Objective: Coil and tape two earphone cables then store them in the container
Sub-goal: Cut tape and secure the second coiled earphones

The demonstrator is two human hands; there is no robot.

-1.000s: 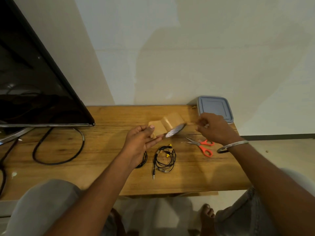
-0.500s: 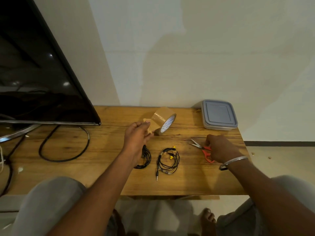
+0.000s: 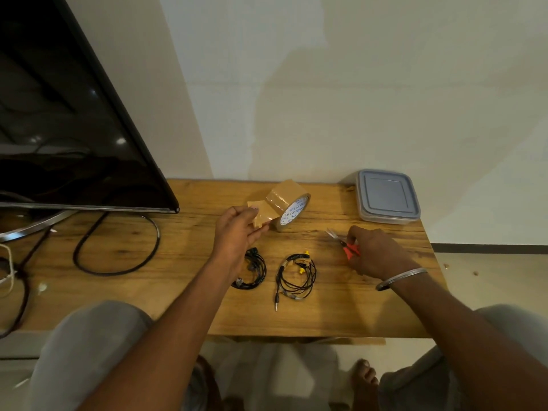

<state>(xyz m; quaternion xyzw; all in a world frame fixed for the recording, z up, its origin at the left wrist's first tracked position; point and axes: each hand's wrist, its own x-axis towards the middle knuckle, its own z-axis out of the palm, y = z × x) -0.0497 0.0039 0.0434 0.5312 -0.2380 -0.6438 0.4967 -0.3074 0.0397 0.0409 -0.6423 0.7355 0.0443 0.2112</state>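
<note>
A wooden desk (image 3: 178, 262) with strong grain stands against a plain pale wall (image 3: 326, 84). Light floor (image 3: 489, 277) and a dark skirting strip (image 3: 489, 248) show past its 3 o'clock edge. At 10 o'clock a black television (image 3: 59, 129) leans over the desk. A thick black cable (image 3: 118, 247) loops on the wood below it, at 9 o'clock.

At 12 o'clock a roll of brown tape (image 3: 286, 200) stands on edge. The left hand (image 3: 237, 232) pinches the free end of its tape strip (image 3: 261, 213), which is pulled out toward 9 o'clock from the roll.

The grey lidded container (image 3: 387, 195) sits shut in the 2 o'clock corner, well apart from the cables.

The right hand (image 3: 373, 253), with a metal bangle (image 3: 400, 278) at the wrist, lies at 3 o'clock. Its fingers curl over the orange handles of the scissors (image 3: 341, 241), whose blades point toward 10 o'clock and lie on the wood.

Near the desk's middle two coils lie side by side but apart. The black earphone cable (image 3: 252, 271) is partly hidden under the left wrist. At 3 o'clock from it lies the earphone cable with yellow buds (image 3: 296, 274), its plug trailing toward 6 o'clock.
</note>
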